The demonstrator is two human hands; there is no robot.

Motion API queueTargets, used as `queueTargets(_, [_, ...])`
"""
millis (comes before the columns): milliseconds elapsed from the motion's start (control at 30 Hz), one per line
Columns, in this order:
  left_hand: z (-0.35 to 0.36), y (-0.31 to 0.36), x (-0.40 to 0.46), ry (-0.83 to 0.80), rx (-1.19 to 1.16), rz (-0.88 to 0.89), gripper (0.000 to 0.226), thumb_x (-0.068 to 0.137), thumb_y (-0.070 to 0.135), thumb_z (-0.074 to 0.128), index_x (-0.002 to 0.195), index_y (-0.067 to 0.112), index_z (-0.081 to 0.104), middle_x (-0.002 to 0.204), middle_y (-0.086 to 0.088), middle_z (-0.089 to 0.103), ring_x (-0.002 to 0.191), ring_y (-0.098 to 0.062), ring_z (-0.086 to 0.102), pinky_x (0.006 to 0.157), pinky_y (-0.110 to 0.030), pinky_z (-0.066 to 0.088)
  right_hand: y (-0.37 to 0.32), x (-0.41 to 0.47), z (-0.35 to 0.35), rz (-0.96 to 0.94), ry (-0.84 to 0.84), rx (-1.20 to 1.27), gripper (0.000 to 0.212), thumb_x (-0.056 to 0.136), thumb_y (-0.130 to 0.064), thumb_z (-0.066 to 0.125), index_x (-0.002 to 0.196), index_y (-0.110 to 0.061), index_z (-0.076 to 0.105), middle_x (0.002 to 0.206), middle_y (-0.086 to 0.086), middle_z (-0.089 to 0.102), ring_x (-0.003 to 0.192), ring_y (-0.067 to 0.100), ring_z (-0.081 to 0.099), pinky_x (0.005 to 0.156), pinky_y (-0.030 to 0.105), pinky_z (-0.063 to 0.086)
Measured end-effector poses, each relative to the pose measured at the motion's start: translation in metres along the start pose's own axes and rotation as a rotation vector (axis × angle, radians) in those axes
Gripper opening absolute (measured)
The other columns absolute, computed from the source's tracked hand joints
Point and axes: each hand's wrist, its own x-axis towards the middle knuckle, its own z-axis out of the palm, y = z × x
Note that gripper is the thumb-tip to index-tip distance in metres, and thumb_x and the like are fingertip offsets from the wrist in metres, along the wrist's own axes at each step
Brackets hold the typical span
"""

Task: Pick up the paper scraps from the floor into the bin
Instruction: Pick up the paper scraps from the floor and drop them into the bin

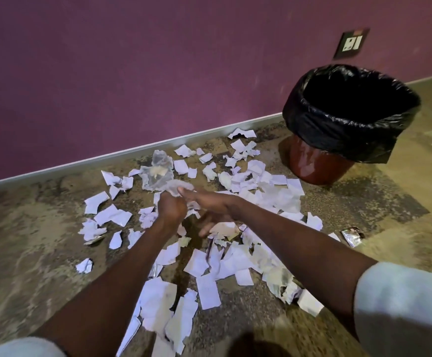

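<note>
Head view shows us the bin, a reddish-brown pot lined with a black plastic bag folded over its rim; its inside is too dark for us to see any contents. Torn white paper scraps lie scattered over the floor beneath and all around our hands, reaching to the bin's foot. Our left hand curls around a crumpled, blurred scrap. Our right hand lies just beside it, fingers loosely spread, touching that same scrap.

floor | paper scraps scattered | bin standing | foil wrapper
</note>
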Motion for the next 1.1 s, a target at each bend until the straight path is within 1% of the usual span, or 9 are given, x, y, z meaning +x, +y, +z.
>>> queueTargets(133, [0.028,0.009,-0.023,-0.219,0.348,-0.076,0.033,0.100,0.021,0.048,0.126,0.006,0.061,0.131,-0.013,0.060,0.132,-0.030,0.047,0.110,-0.047,0.034,-0.014,0.007,0.021,-0.087,0.211,0.165,0.064,0.089,-0.063,0.053,0.134,-0.017,0.054,0.126,0.012,0.063,0.108,0.027,0.062,0.074,0.035,0.055])
queueTargets(200, [0.041,0.003,-0.017,-0.055,-0.133,-0.116,0.042,0.103,0.022,0.041,0.144,0.013,0.042,0.143,-0.009,0.050,0.133,-0.031,0.047,0.093,-0.026,0.049,-0.018,0.007,0.023,-0.088,0.335,0.237,0.055,0.092,-0.046,0.059,0.132,-0.008,0.058,0.123,0.011,0.066,0.099,0.021,0.065,0.071,0.029,0.055])
queueTargets(333, [0.029,0.008,-0.026,-0.317,-0.025,-0.007,0.053,0.102,0.022,0.037,0.150,0.003,0.026,0.144,-0.012,0.045,0.128,-0.032,0.050,0.100,-0.040,0.047,-0.017,-0.010,0.016,-0.058,0.451,0.278,0.037,0.098,-0.017,0.058,0.125,0.008,0.057,0.127,0.017,0.064,0.069,0.013,0.069,0.038,0.013,0.043])
queueTargets(433, [0.037,0.018,-0.032,-0.441,0.036,0.075,0.055,0.098,0.014,0.044,0.145,-0.001,0.019,0.114,-0.002,0.058,0.099,-0.011,0.059,0.085,-0.034,0.052,-0.014,-0.008,-0.003,-0.008,0.612,0.061,0.024,0.090,-0.015,0.070,0.104,0.004,0.065,0.110,0.018,0.070,0.070,0.021,0.064,0.045,0.023,0.044])
queueTargets(500, [0.033,0.018,-0.036,-0.566,0.013,0.062,0.072,0.097,0.031,0.053,0.152,0.014,0.010,0.129,0.006,0.045,0.112,-0.013,0.051,0.092,-0.035,0.043,-0.015,-0.013,-0.018,0.021,0.683,-0.232,0.017,0.088,-0.012,0.069,0.094,0.003,0.065,0.101,0.016,0.070,0.080,0.024,0.064,0.048,0.026,0.042])
queueTargets(600, [0.036,-0.005,-0.035,-0.530,0.243,0.069,0.089,0.083,0.070,0.054,0.145,0.010,0.033,0.144,-0.003,0.044,0.130,-0.031,0.046,0.100,-0.045,0.044,-0.019,-0.020,-0.042,0.015,0.716,-0.466,0.010,0.086,-0.001,0.064,0.078,-0.003,0.059,0.095,0.016,0.069,0.094,0.028,0.069,0.058,0.032,0.045])
queueTargets(733, [0.048,-0.060,-0.034,-0.379,0.796,0.261,0.050,0.097,0.044,0.050,0.118,-0.001,0.053,0.123,-0.021,0.056,0.118,-0.037,0.050,0.096,-0.041,0.043,-0.023,-0.029,-0.067,-0.017,0.666,-0.473,0.015,0.086,0.010,0.055,0.076,-0.001,0.051,0.068,0.013,0.051,0.056,0.020,0.055,0.050,0.028,0.041])
queueTargets(967, [0.071,-0.093,-0.049,-0.319,1.045,0.263,0.085,0.083,0.068,0.057,0.141,0.008,0.038,0.139,-0.019,0.044,0.127,-0.034,0.047,0.099,-0.040,0.043,-0.020,-0.030,-0.080,-0.093,0.573,-0.371,0.024,0.079,0.016,0.060,0.066,0.002,0.046,0.060,0.013,0.046,0.040,0.021,0.047,0.040,0.020,0.037])
queueTargets(1100, [0.079,-0.101,-0.047,-0.317,0.969,0.301,0.048,0.091,0.043,0.060,0.125,0.009,0.051,0.120,-0.013,0.058,0.110,-0.027,0.058,0.087,-0.035,0.048,-0.009,-0.029,-0.086,-0.117,0.473,-0.410,0.025,0.076,0.020,0.060,0.063,0.003,0.046,0.056,0.011,0.039,0.021,0.014,0.038,0.032,0.014,0.033])
